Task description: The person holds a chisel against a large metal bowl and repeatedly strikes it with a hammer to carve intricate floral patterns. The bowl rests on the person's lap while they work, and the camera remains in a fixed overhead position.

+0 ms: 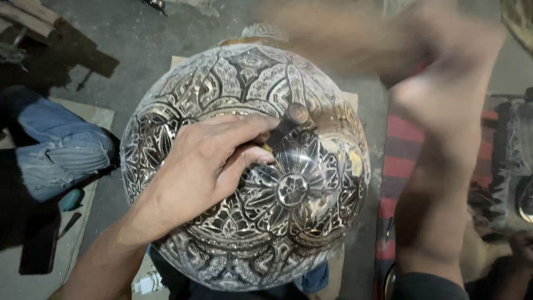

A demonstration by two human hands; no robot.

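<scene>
Raised closest to the lens, the right hand point(444, 83) is a blur of motion at the upper right, its forearm running down to a dark sleeve at the bottom edge. It looks closed into a fist, though whether anything is in it cannot be told — a smeared streak stretches from it toward the top centre, too blurred to identify.

Lower and to the left, the left hand point(208, 164) rests on top of an engraved metal dome point(277, 222), its fingers curled around a short dark chisel point(288, 123). That tool stands tilted, with its rounded upper end pointing up and right and its lower end hidden behind the fingertips against the metal.

Covered in chased floral and leaf patterns, silvery against dark ground, the dome has a small rosette point(292, 189) just right of the left hand's thumb. It fills the middle of the view, directly below the camera, sitting between the two forearms.

Further out, a person's leg in blue jeans point(61, 150) lies at the left edge beside a pale mat point(83, 111) on the grey concrete floor point(144, 39). At the right, a red and black striped cloth point(402, 161) lies under the right forearm, and another piece of patterned metalware point(524, 200) shows partly at the far right edge.
</scene>
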